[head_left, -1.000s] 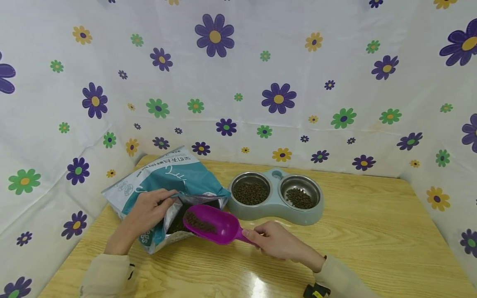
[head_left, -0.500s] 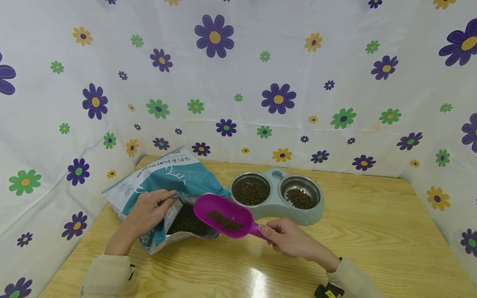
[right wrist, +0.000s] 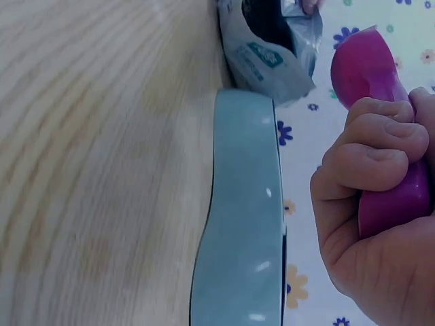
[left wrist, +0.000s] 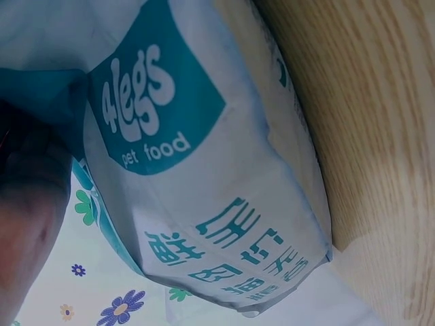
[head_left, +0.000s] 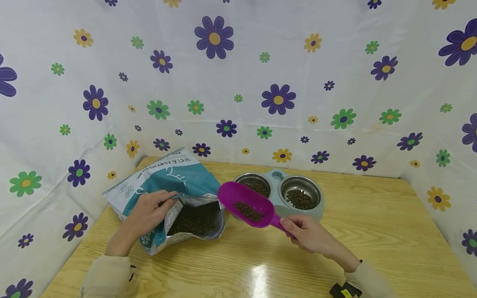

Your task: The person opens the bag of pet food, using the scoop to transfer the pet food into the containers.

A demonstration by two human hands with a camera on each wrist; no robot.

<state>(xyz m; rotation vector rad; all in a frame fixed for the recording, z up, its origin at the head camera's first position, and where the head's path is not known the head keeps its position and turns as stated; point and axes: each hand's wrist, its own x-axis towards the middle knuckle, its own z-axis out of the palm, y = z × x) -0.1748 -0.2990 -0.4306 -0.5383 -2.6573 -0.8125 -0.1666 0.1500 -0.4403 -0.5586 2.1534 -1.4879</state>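
My right hand (head_left: 309,234) grips the handle of a magenta scoop (head_left: 238,194), fingers curled round it in the right wrist view. Brown kibble (head_left: 249,211) lies in the scoop's hollow. In the head view the scoop overlaps the left bowl of a pale blue double pet feeder (right wrist: 245,204). At the left, my left hand (head_left: 150,211) pinches the upper edge of the mouth of a teal and white pet food bag (head_left: 193,174). The bag lies tilted with its mouth open, showing dark kibble inside. "4Legs pet food" is printed on its side in the left wrist view.
Two steel bowls sit in the feeder; the right bowl (head_left: 316,190) has a small heap of kibble, and the left bowl (head_left: 257,178) also holds kibble, partly hidden by the scoop. Behind the wooden table (head_left: 372,231) hangs a white flower-print cloth (head_left: 242,74).
My right hand has carried the scoop with kibble out of the bag's mouth, to the right and slightly upward in view, toward the feeder. My left hand has stayed on the bag.
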